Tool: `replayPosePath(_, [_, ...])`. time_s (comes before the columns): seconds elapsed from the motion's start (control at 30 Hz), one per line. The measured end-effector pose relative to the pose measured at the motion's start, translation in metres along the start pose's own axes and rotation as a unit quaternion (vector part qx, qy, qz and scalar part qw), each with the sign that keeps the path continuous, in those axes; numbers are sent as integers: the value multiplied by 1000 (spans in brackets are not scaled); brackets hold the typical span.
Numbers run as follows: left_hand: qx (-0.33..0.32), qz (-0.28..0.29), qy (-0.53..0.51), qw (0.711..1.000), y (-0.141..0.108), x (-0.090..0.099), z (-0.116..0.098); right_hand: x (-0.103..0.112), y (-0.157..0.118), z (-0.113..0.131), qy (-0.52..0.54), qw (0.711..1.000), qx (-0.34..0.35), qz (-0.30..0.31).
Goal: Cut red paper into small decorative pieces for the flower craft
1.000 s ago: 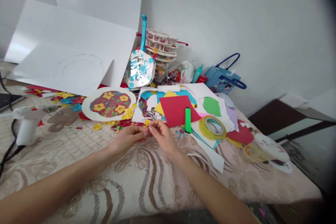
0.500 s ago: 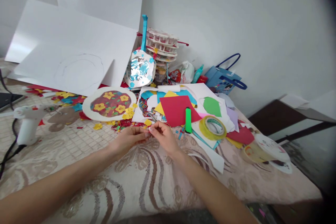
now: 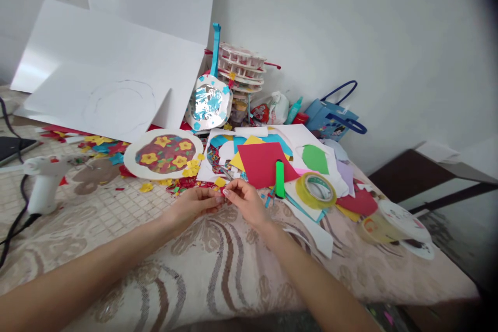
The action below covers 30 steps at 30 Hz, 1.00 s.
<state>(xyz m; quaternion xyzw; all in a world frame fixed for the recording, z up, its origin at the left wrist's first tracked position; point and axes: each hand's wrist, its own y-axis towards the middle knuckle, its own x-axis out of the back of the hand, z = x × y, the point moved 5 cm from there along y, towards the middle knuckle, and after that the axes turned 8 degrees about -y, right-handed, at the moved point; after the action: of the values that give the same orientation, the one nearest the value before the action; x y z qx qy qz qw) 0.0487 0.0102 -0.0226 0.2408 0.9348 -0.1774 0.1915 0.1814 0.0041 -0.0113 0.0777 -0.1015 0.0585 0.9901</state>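
Observation:
My left hand (image 3: 194,202) and my right hand (image 3: 246,204) meet at the fingertips just above the patterned tablecloth. Both are pinched closed around a small red piece (image 3: 223,192), mostly covered by the fingers, which looks like paper. Behind the fingertips lie a yellow paper scrap (image 3: 220,182) and a heap of tiny coloured cuttings. To the left of them is a white oval board (image 3: 132,166) with yellow paper flowers on a reddish centre. A red paper sheet (image 3: 260,161) lies just beyond my right hand, with a green cutter (image 3: 279,179) on it.
A white glue gun (image 3: 42,184) with a black cord stands at the left. Yellow tape (image 3: 301,192) lies to the right, near a lidded plastic tub (image 3: 379,225). White boards (image 3: 116,57), a tiered white structure (image 3: 243,70) and a blue bag (image 3: 330,116) stand along the wall.
The fingertips have shifted slightly, and more of the small red piece shows between them. Both hands stay together in nearly the same place. The view has moved a little.

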Motion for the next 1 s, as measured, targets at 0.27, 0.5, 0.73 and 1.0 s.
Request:
replayPosePath(0.27, [7,-1,-31,999,2,4,4,-1,0,2,-24,1000,12,5])
replayPosePath(0.5, [6,-7,-28,1000,1,3,3,-2,0,4,-43,999,26,6])
replayPosePath(0.73, [-5,-11,-11,1000,1,2,2,-2,0,4,-51,998,33,-3])
replayPosePath(1.0, [-8,-21,-16,1000,3,5,2,-3,-2,9,-52,997,52,-2])
